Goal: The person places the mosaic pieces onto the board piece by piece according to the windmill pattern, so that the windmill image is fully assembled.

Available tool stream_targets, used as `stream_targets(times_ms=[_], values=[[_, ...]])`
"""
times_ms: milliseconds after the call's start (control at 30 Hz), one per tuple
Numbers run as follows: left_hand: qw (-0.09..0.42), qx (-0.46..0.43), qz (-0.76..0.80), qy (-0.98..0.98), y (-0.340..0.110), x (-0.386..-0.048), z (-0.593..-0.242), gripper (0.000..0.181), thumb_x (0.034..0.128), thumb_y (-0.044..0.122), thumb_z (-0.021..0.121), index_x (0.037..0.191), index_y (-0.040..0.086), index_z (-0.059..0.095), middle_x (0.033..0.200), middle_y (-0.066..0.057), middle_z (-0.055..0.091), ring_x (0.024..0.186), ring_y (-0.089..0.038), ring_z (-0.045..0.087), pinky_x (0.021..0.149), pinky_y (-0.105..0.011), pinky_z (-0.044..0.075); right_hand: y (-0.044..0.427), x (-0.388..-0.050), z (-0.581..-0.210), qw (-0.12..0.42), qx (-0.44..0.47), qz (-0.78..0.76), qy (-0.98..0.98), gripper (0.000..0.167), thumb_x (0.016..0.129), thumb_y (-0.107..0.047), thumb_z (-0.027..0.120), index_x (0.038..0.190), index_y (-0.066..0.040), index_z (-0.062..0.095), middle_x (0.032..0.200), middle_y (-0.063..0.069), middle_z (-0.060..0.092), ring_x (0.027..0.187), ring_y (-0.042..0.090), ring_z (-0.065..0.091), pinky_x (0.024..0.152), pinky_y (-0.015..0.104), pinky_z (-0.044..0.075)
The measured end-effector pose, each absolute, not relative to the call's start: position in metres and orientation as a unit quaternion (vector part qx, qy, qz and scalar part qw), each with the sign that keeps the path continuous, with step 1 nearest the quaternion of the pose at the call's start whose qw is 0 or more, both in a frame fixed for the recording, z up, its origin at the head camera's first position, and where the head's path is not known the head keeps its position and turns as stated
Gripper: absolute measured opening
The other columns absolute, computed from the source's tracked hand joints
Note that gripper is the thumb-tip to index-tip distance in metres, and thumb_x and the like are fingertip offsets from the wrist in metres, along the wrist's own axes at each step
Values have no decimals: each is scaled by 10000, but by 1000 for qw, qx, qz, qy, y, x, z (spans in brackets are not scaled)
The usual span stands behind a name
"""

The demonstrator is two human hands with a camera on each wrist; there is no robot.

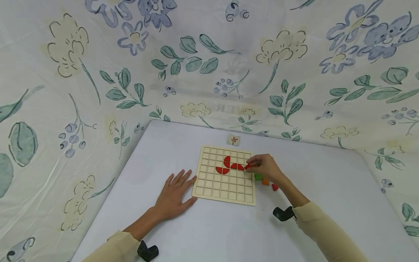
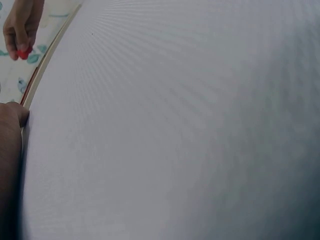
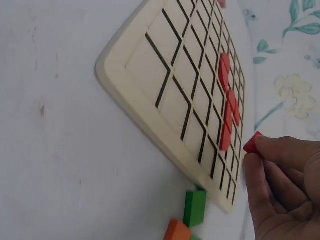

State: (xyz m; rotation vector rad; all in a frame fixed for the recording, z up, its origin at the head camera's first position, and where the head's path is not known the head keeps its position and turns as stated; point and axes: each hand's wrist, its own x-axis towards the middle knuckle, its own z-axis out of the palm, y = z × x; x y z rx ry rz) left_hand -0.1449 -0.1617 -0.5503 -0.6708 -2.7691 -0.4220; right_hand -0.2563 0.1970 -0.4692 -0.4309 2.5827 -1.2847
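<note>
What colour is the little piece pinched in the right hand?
Red; the small piece in the right hand shows best in the right wrist view.

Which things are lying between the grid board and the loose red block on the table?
In the head view, a green block and then an orange block lie between the grid board and the loose red block.

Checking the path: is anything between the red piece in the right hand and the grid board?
Nothing visible. The right hand pinches the red piece at the right side of the grid board, clear of the loose blocks.
</note>
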Motion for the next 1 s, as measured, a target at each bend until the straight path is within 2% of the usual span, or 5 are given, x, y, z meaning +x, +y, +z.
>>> stream_targets(times_ms=[167, 367, 567, 1000], values=[[132, -230, -141, -954, -161, -145, -550, 689, 913, 521, 585, 1477, 142, 470, 1559, -105, 345, 1450, -327, 239, 1119, -591, 188, 182, -254, -472, 115, -163, -444, 873, 182, 856, -28, 751, 1032, 15, 731, 993, 111, 708, 857, 236, 677, 730, 330, 557], [129, -228, -140, -955, -161, -146, -550, 686, 915, 520, 580, 1481, 150, 465, 1562, -101, 341, 1452, -324, 234, 1122, -588, 183, 166, -254, -480, 111, -181, -408, 888, 139, 844, -11, 753, 983, -22, 753, 908, 45, 707, 779, 166, 655, 695, 297, 545], [124, -226, -144, -955, -162, -145, -550, 687, 918, 521, 577, 1485, 152, 461, 1569, -94, 330, 1459, -317, 218, 1129, -582, 164, 155, -257, -488, 79, -215, -378, 897, 106, 819, 12, 754, 915, -32, 757, 858, 30, 714, 728, 132, 652, 662, 290, 544], [122, -225, -151, -955, -161, -144, -549, 680, 918, 508, 580, 1482, 147, 464, 1564, -101, 336, 1456, -319, 222, 1127, -585, 171, 148, -250, -495, 14, -228, -353, 907, 85, 830, 15, 755, 865, -60, 736, 850, 13, 705, 753, 131, 658, 675, 284, 547]])
